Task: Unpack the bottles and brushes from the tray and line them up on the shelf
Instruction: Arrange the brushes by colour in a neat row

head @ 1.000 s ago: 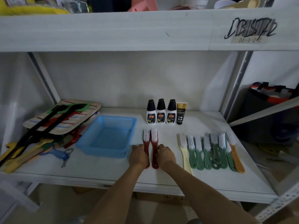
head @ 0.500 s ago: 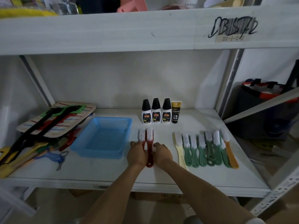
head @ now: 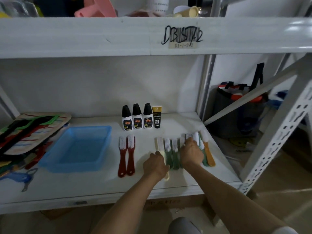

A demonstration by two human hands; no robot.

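The blue tray sits on the shelf and shows nothing inside; unpacking appears complete. Three black-capped bottles and a black-and-gold tube stand upright in a touching row at the back. Two red brushes lie side by side just right of the tray, bristles away from the person. Further right, a cream brush, several green brushes and an orange brush lie close together, some overlapping. The left hand rests on the cream brush handle; the right hand lies over the green brushes. Whether either hand's fingers are curled round a handle or merely pressing cannot be told. Judgement: only straightening of this right-hand group remains. The shelf is white board in a grey metal frame; a patterned board with coloured tools sits at left, a dark bag beyond the upright at right, and a scribbled barcode label marks the upper shelf.
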